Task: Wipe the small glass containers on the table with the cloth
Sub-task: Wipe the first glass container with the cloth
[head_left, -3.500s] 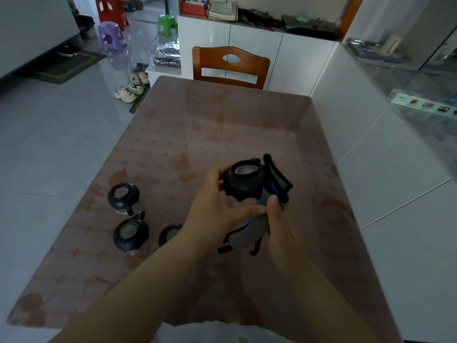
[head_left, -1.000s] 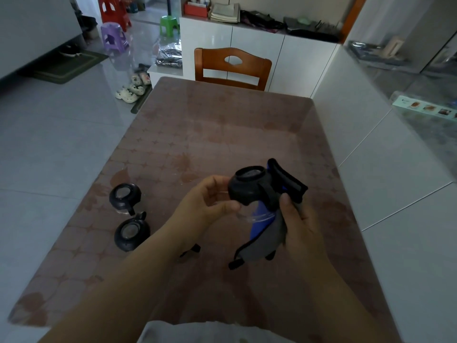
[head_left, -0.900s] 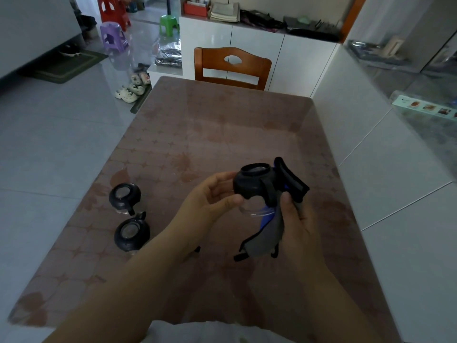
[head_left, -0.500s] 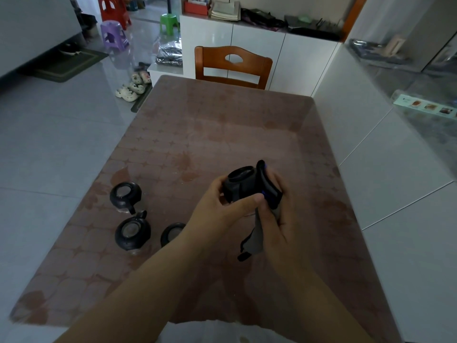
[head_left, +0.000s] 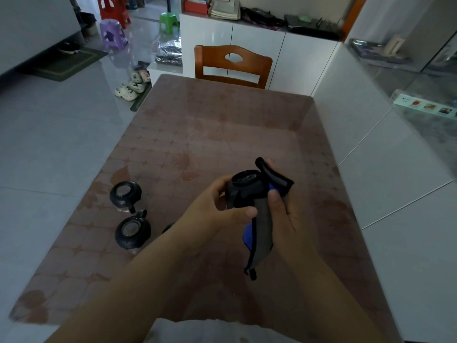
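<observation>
I hold a small glass container with a black lid (head_left: 243, 186) above the middle of the table. My left hand (head_left: 217, 209) grips its left side, thumb across the front. My right hand (head_left: 286, 214) presses a grey and blue cloth (head_left: 262, 226) with black trim against the container's right side; the cloth hangs down below it. The glass body is mostly hidden by fingers and cloth. Two more black-lidded containers (head_left: 125, 194) (head_left: 132, 232) stand at the table's left. A third (head_left: 168, 227) peeks out behind my left forearm.
The table (head_left: 222, 129) has a brown patterned top under glass. A wooden chair (head_left: 232, 65) stands at its far end. A white counter (head_left: 371, 144) runs close along the table's right edge. Shoes and plastic stools lie on the floor at the far left.
The container has tilted and turned in my hands over the last second. The cloth went from beside the lid to wrapped round the right side, and both hands closed in on it.
</observation>
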